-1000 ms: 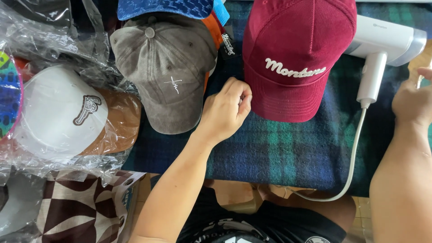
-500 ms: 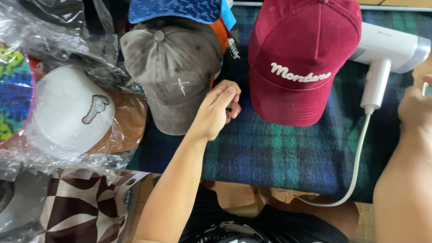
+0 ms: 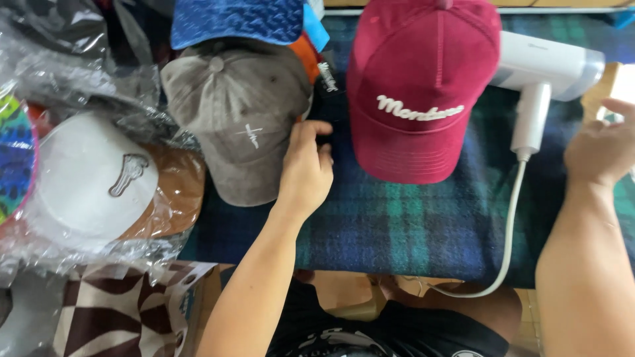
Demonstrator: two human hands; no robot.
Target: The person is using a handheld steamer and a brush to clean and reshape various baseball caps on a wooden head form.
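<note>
Grey-brown cap (image 3: 238, 119): laid crown-up on plaid cloth (image 3: 410, 231), beside maroon cap (image 3: 420, 92). Its right edge is touched by left hand (image 3: 305, 168), fingers (image 3: 311, 132) curled together, seemingly for gripping. Right hand (image 3: 605, 149) is rested loosely open near white handheld steamer (image 3: 542, 73).

Bare forearms, no sleeves, no rings; black printed shirt (image 3: 397, 330) below.

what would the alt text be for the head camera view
A person's left hand touches the edge of a grey-brown cap on a plaid cloth, beside a maroon cap. The right hand hovers open near a white handheld steamer.
</note>
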